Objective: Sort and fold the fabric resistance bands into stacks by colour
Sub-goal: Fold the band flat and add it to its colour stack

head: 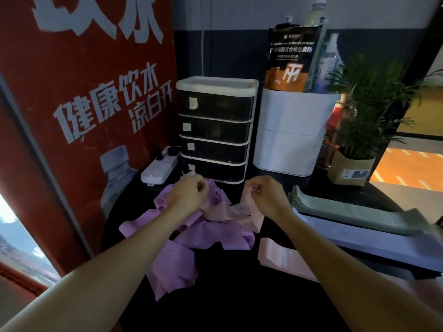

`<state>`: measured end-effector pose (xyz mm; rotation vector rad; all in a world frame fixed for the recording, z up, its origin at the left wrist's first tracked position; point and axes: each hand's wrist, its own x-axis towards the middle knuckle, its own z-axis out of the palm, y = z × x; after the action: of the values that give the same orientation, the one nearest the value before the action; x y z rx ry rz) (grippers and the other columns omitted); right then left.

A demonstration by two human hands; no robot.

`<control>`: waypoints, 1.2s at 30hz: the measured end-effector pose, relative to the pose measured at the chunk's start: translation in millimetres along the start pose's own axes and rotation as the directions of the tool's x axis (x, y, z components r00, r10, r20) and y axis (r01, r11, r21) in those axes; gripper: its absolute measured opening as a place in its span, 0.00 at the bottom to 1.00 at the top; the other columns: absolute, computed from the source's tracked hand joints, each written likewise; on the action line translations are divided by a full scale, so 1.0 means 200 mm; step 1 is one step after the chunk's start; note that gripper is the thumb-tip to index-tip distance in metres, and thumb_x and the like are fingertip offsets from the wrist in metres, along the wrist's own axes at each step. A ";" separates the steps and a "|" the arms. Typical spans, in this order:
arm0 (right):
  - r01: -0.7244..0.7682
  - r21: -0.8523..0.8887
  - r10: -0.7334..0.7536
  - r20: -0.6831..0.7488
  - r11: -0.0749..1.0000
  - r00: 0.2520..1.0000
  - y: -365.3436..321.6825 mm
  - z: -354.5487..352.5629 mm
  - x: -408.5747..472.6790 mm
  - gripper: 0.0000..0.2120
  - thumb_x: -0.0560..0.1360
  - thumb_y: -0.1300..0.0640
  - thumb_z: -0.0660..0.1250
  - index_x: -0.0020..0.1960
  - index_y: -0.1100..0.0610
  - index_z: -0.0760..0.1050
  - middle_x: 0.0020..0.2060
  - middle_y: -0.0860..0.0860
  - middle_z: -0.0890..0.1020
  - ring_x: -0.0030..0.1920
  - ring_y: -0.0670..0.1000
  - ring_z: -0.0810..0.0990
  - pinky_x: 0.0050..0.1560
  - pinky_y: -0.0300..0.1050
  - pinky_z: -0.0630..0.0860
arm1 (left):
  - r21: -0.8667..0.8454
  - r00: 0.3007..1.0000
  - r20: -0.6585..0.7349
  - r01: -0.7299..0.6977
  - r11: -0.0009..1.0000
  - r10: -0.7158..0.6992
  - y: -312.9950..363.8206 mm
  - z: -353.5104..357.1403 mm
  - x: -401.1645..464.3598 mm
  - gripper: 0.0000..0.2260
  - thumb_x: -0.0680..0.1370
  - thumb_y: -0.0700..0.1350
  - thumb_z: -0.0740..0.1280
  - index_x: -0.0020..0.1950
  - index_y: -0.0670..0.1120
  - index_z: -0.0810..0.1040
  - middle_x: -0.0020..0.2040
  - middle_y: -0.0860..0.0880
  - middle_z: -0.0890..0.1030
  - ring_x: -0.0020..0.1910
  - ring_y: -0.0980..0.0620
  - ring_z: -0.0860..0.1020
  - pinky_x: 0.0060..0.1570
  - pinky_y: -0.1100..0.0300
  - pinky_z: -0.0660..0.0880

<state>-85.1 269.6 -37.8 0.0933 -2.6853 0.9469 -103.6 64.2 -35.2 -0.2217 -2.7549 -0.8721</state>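
Observation:
A loose heap of purple bands [191,238] lies on the black table [227,295], mixed at its far side with pale pink bands [223,212]. My left hand [189,192] and my right hand [266,195] are both raised over the heap, each pinching one end of a pink band that sags between them. A folded stack of pink bands [280,257] lies at the right under my right forearm. Folded grey-green bands [340,209] sit stacked on a pale flat box at the far right.
A black-and-white drawer unit [215,130] stands behind the heap, a white power strip [159,167] to its left, a white bin [292,133] with a supplement bag and bottles to its right, then a potted plant [366,121]. A red sign is on the left.

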 end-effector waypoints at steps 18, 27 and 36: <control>0.339 0.500 -0.240 -0.252 0.797 0.938 -0.50 -0.64 0.01 0.16 0.74 0.71 0.63 0.49 0.51 0.78 0.49 0.52 0.81 0.47 0.59 0.80 0.52 0.45 0.77 | -0.809 0.958 0.105 -0.073 0.584 0.265 0.60 -0.47 0.05 0.07 0.77 0.36 0.64 0.53 0.46 0.75 0.47 0.49 0.80 0.48 0.51 0.78 0.53 0.56 0.74; 0.321 0.569 -0.135 -0.344 0.757 0.929 -0.56 -0.84 -0.05 0.19 0.73 0.74 0.61 0.49 0.51 0.79 0.48 0.51 0.80 0.47 0.47 0.78 0.53 0.41 0.76 | -0.791 0.950 0.140 -0.063 0.608 0.280 0.73 -0.63 -0.03 0.15 0.73 0.45 0.70 0.59 0.44 0.75 0.54 0.43 0.80 0.51 0.48 0.78 0.52 0.53 0.75; 0.175 0.516 -0.062 -0.228 0.839 0.972 -0.45 -0.92 -0.15 0.11 0.73 0.72 0.65 0.50 0.62 0.80 0.44 0.55 0.81 0.47 0.51 0.78 0.55 0.44 0.75 | -0.381 0.960 -0.091 -0.280 0.881 0.266 0.71 -0.60 -0.09 0.21 0.72 0.37 0.71 0.62 0.49 0.70 0.53 0.49 0.71 0.45 0.59 0.72 0.41 0.70 0.68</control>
<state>3.3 313.1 143.5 0.2615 -2.1319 1.5458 -34.1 107.2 132.5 -0.6434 -2.4053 -1.3174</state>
